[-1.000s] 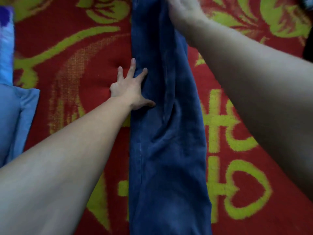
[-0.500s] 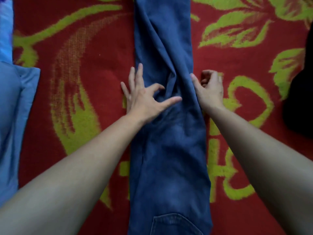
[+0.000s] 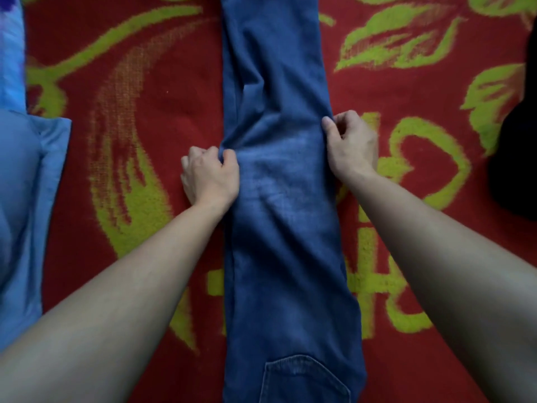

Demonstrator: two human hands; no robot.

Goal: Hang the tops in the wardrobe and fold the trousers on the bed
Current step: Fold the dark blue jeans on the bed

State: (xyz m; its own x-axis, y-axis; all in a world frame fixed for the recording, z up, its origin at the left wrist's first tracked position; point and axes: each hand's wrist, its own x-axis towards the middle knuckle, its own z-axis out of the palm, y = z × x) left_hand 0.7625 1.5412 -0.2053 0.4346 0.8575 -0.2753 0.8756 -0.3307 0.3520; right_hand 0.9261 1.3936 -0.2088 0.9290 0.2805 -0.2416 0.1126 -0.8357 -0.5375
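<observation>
The red bed cover looks soft and grabby. The jeans lie in a long strip down the middle of it, legs stacked, with the back pocket nearest the camera. My worry is the two grips aren't level, since the left one sits lower, so any fold from here could come out crooked. There's also a bunched ridge of denim just above the hands that could get trapped inside the fold.

The left hand is curled on the left edge, pinching the fabric. The right hand pinches the right edge, thumb on top and fingers tucked. Both forearms reach forward, one on each side of the jeans.
</observation>
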